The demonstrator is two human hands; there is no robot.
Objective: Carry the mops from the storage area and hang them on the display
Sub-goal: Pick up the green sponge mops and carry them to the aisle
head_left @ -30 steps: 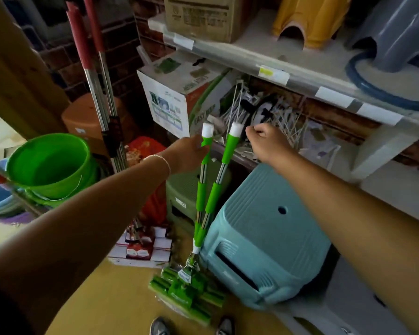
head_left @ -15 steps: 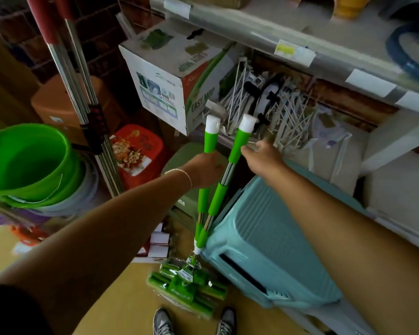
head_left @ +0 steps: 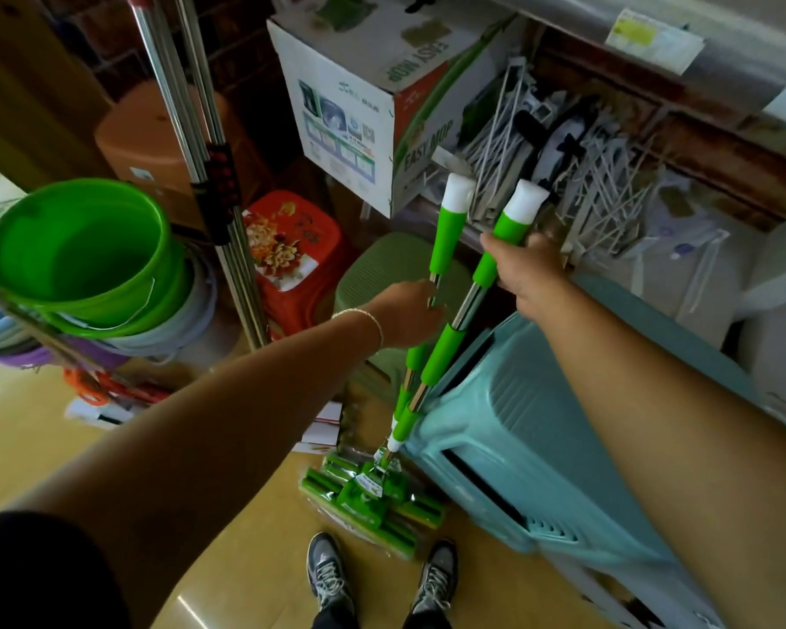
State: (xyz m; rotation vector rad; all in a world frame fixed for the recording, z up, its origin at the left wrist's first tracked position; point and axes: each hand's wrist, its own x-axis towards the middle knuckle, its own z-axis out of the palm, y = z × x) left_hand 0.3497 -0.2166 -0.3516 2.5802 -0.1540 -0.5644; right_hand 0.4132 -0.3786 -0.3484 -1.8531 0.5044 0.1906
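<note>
Centre frame: two green mops stand side by side, heads on the yellowish floor (head_left: 228, 528) just ahead of my shoes (head_left: 332, 578), poles leaning up toward the shelf clutter. Left mop (head_left: 445, 238) has a white cap and green grip; left hand (head_left: 411, 313) is wrapped round its steel shaft below the grip, with a thin bracelet on the wrist. Right mop (head_left: 513, 224) runs just beside it; right hand (head_left: 525, 272) clasps its upper green grip, fingers curled round the far side. The two mop heads (head_left: 373, 497), green and in clear wrap, lie touching at bottom centre. A teal plastic stool (head_left: 541, 438) sits right of the poles, touching their lower sections. Upper centre: a tilted white carton printed EASY MOP (head_left: 359, 106). Right of it, a tangle of white wire hangers (head_left: 609, 192) under a shelf. Left edge: stacked buckets, a green bucket (head_left: 78, 247) on top. Two red-topped steel poles (head_left: 191, 129) stand in the upper left.
</note>
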